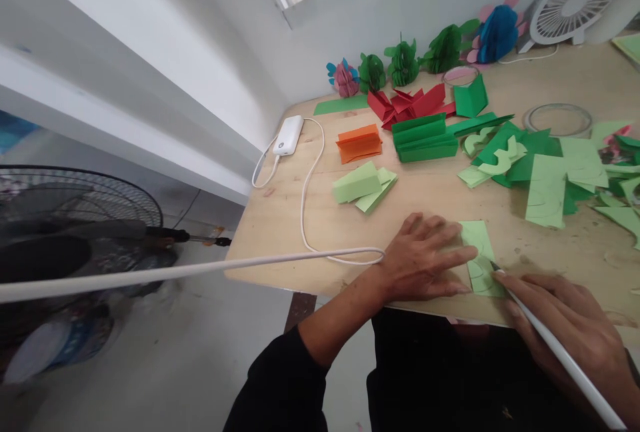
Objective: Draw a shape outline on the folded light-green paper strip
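Observation:
A light green paper piece (479, 245) with faint curved pencil lines lies near the table's front edge. My left hand (423, 262) rests flat with fingers spread, its fingertips pressing on the left side of that paper. A slim white pencil (560, 352) is pinched in my right hand (575, 325). Its dark tip meets the paper, or hovers just over it; I cannot tell which. Beyond my left hand lie folded light green papers (363, 185). Further right, another light green piece (546, 192) bears drawn curves.
On the wooden table (270, 232) are orange folded paper (359, 143), red folded paper (413, 104), green folded paper (425, 139) and tape rolls (557, 119). Paper figures (403, 64) and a small fan (577, 2) stand at the back. A white cable (200, 272) runs past my left hand from a power bank (289, 135).

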`<state>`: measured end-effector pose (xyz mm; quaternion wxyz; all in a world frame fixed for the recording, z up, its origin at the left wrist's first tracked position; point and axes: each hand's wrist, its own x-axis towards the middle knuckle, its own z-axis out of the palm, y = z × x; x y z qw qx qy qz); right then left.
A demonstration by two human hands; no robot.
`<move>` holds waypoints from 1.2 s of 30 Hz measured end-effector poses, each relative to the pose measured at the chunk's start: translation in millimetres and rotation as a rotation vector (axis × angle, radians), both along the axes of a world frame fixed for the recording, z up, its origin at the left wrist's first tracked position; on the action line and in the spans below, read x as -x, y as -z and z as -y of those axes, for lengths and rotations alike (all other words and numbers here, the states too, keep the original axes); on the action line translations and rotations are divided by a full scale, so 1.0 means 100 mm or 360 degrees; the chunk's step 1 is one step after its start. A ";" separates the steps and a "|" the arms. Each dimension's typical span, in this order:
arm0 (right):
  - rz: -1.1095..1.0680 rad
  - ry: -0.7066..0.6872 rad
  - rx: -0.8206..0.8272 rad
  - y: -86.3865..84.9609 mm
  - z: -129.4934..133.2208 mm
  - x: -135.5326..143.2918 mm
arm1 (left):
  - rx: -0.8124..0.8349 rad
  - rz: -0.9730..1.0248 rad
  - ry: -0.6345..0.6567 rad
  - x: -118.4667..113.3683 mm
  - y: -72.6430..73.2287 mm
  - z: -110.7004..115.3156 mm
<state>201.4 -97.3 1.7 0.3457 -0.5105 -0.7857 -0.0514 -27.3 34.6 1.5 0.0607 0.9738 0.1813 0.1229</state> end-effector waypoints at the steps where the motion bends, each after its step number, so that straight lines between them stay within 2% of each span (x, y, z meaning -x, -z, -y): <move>1: -0.0007 0.0001 0.0001 0.00 0.00 0.00 | -0.0015 0.0005 -0.0001 0.00 0.01 0.00; 9: 0.0038 0.0024 -0.0021 0.01 0.00 0.00 | -0.0086 0.0043 0.0028 0.01 0.00 0.01; 19: -0.0001 0.0019 -0.0001 -0.01 0.00 0.01 | -0.0043 -0.0045 0.0042 0.00 -0.04 0.01; 36: 0.0056 0.0012 -0.0047 -0.01 -0.02 0.00 | -0.0031 -0.0023 0.0030 0.01 -0.04 0.01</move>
